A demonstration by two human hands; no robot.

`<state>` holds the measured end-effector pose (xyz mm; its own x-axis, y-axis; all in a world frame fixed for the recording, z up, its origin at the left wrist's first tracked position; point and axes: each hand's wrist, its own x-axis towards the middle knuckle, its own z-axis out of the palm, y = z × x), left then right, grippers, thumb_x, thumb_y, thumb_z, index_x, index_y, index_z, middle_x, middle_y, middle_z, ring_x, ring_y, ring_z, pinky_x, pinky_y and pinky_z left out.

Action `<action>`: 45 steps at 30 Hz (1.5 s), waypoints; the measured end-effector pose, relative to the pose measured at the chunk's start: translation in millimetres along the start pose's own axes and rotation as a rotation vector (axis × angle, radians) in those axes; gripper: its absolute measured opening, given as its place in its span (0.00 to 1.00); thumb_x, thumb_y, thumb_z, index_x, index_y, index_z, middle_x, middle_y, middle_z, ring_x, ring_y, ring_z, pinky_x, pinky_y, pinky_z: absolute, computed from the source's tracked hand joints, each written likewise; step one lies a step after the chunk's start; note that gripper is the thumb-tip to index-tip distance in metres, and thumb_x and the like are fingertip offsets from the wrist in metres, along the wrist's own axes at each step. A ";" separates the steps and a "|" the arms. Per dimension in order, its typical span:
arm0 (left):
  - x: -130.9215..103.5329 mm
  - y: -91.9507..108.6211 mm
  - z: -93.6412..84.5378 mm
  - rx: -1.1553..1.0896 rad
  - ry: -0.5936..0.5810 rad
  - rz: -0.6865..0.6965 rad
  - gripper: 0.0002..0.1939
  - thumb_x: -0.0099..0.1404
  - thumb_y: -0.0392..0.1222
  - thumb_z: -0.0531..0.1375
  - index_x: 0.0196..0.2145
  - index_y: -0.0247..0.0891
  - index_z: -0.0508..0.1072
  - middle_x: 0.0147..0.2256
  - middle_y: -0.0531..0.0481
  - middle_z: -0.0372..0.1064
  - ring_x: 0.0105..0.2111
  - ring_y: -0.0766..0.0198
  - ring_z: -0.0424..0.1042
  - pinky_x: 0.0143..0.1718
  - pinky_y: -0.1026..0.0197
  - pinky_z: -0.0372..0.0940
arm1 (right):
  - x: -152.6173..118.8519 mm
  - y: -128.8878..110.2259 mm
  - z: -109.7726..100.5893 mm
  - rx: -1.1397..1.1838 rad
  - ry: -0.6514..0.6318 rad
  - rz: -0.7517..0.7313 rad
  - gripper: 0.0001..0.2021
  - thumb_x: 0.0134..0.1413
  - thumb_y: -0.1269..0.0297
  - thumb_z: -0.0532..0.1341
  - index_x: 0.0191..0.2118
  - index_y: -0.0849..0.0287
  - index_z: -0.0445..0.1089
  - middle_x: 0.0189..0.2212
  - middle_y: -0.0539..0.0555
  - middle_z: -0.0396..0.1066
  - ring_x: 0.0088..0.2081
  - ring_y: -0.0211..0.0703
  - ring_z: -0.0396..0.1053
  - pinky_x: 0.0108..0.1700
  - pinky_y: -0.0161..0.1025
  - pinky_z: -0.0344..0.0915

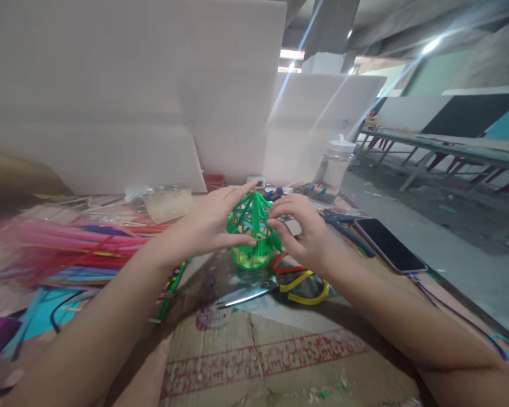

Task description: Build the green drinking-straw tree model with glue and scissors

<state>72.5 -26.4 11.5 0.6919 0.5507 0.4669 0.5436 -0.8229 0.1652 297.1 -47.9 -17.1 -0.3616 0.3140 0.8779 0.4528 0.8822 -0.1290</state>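
Note:
A small green cage-like model [255,216] with a pointed top, apparently made of pipe cleaners, stands upright on the work surface before me. My left hand [207,220] wraps its left side, thumb across the front and the other fingers by the top. At its right side, my right hand [303,229] has curled fingers, with thumb and forefinger close together at the green strands. What lies between those fingertips is partly hidden. Just in front of the model lies a pair of scissors [246,296] with yellow and red handles, blades pointing left.
Pink and red pipe cleaners [97,249] lie piled on the left. A phone [390,247] with a cable and dark-handled pliers [352,234] are on the right. Behind them stands a clear bottle [333,167]. Printed cardboard [212,362] covers the front; white boards [229,102] rise behind.

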 end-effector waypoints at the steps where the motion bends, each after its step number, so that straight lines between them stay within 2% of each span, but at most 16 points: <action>1: 0.2 0.6 0.4 0.005 0.006 -0.002 0.49 0.60 0.60 0.64 0.69 0.42 0.44 0.66 0.38 0.53 0.63 0.48 0.57 0.61 0.48 0.56 | -0.5 -0.1 -2.2 0.044 0.051 0.029 0.04 0.60 0.69 0.61 0.39 0.54 0.65 0.35 0.52 0.70 0.40 0.44 0.69 0.46 0.47 0.65; 4: 0.5 2.1 1.6 0.019 0.012 -0.012 0.48 0.61 0.60 0.63 0.69 0.43 0.44 0.65 0.38 0.54 0.62 0.48 0.59 0.60 0.49 0.57 | -1.3 0.6 -11.7 0.135 0.173 0.093 0.07 0.57 0.70 0.63 0.37 0.54 0.64 0.33 0.50 0.68 0.38 0.42 0.69 0.44 0.45 0.66; 6: 0.3 2.2 2.2 0.024 0.010 -0.017 0.47 0.61 0.59 0.63 0.69 0.43 0.45 0.65 0.38 0.54 0.62 0.48 0.59 0.60 0.49 0.57 | -0.5 1.6 -19.2 0.146 0.198 0.139 0.07 0.56 0.70 0.65 0.34 0.54 0.65 0.31 0.49 0.69 0.36 0.41 0.69 0.42 0.43 0.67; 10: -0.3 -1.2 4.7 0.017 0.006 -0.019 0.49 0.60 0.60 0.63 0.69 0.44 0.44 0.66 0.39 0.53 0.63 0.47 0.58 0.61 0.48 0.57 | 2.2 2.4 -26.9 0.039 0.105 0.193 0.04 0.56 0.68 0.66 0.32 0.55 0.70 0.29 0.48 0.73 0.34 0.40 0.71 0.41 0.41 0.67; 14: -0.5 -6.0 9.2 0.020 0.022 -0.004 0.51 0.59 0.60 0.64 0.70 0.44 0.41 0.66 0.37 0.52 0.63 0.46 0.57 0.61 0.46 0.56 | 1.0 1.4 -19.3 -0.046 -0.064 0.062 0.05 0.62 0.71 0.60 0.36 0.56 0.73 0.31 0.50 0.76 0.35 0.40 0.71 0.41 0.41 0.68; 17: -0.8 -7.8 11.6 0.030 0.039 0.032 0.50 0.61 0.59 0.63 0.70 0.43 0.41 0.66 0.37 0.52 0.63 0.46 0.57 0.61 0.46 0.57 | -1.4 -0.7 -11.9 -0.127 -0.134 -0.027 0.07 0.63 0.71 0.58 0.43 0.59 0.73 0.36 0.54 0.77 0.40 0.44 0.71 0.46 0.45 0.68; 20: -0.9 -8.2 12.2 0.044 0.049 0.056 0.49 0.61 0.59 0.62 0.69 0.39 0.42 0.66 0.34 0.53 0.63 0.46 0.58 0.61 0.46 0.57 | -3.5 -2.7 -7.5 -0.253 -0.142 -0.048 0.12 0.61 0.64 0.62 0.47 0.64 0.73 0.41 0.60 0.75 0.45 0.49 0.69 0.50 0.50 0.66; 23: -0.5 -8.1 12.4 0.055 0.058 0.068 0.48 0.62 0.59 0.62 0.69 0.37 0.44 0.65 0.33 0.54 0.63 0.46 0.59 0.61 0.47 0.58 | -5.5 -3.2 -4.7 -0.333 -0.153 -0.026 0.17 0.60 0.59 0.62 0.51 0.64 0.72 0.45 0.63 0.73 0.47 0.52 0.67 0.51 0.52 0.66; 28: -1.3 -8.5 12.9 0.058 0.040 0.069 0.47 0.63 0.60 0.61 0.69 0.37 0.44 0.65 0.34 0.53 0.63 0.48 0.57 0.62 0.48 0.57 | -6.3 -2.9 -4.0 -0.320 -0.182 -0.028 0.17 0.62 0.60 0.61 0.53 0.61 0.70 0.47 0.62 0.72 0.48 0.52 0.66 0.51 0.53 0.65; 33: -3.2 -7.4 11.9 0.048 0.035 0.059 0.48 0.62 0.59 0.62 0.69 0.40 0.43 0.66 0.36 0.53 0.63 0.48 0.57 0.62 0.46 0.57 | -1.1 -1.6 -11.4 -0.189 -0.099 0.077 0.13 0.64 0.63 0.57 0.53 0.56 0.70 0.46 0.58 0.71 0.49 0.48 0.67 0.53 0.51 0.65; 38: -2.3 -5.9 11.7 0.029 0.042 0.059 0.48 0.62 0.56 0.63 0.69 0.41 0.42 0.66 0.36 0.52 0.63 0.46 0.57 0.62 0.45 0.57 | 1.6 1.9 -11.5 -0.277 -0.185 0.040 0.17 0.67 0.62 0.53 0.58 0.52 0.66 0.58 0.58 0.64 0.59 0.51 0.60 0.60 0.57 0.59; 42: -2.0 -7.7 13.5 0.020 0.042 0.057 0.48 0.62 0.56 0.63 0.70 0.42 0.42 0.66 0.36 0.52 0.64 0.46 0.56 0.62 0.44 0.57 | 2.3 1.6 -6.7 -0.305 -0.217 0.061 0.17 0.68 0.61 0.52 0.57 0.56 0.68 0.59 0.61 0.62 0.60 0.52 0.58 0.61 0.57 0.57; 45: -1.9 -9.0 15.7 0.015 0.047 0.061 0.48 0.62 0.56 0.62 0.70 0.42 0.40 0.66 0.35 0.51 0.64 0.45 0.56 0.62 0.44 0.57 | 3.1 1.0 -4.7 -0.297 -0.234 0.090 0.17 0.68 0.62 0.51 0.57 0.54 0.67 0.59 0.60 0.62 0.61 0.52 0.58 0.62 0.58 0.56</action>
<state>73.7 -17.9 -4.5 0.7012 0.4922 0.5157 0.5083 -0.8524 0.1225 300.2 -47.6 -12.3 -0.4700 0.4875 0.7358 0.6952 0.7181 -0.0317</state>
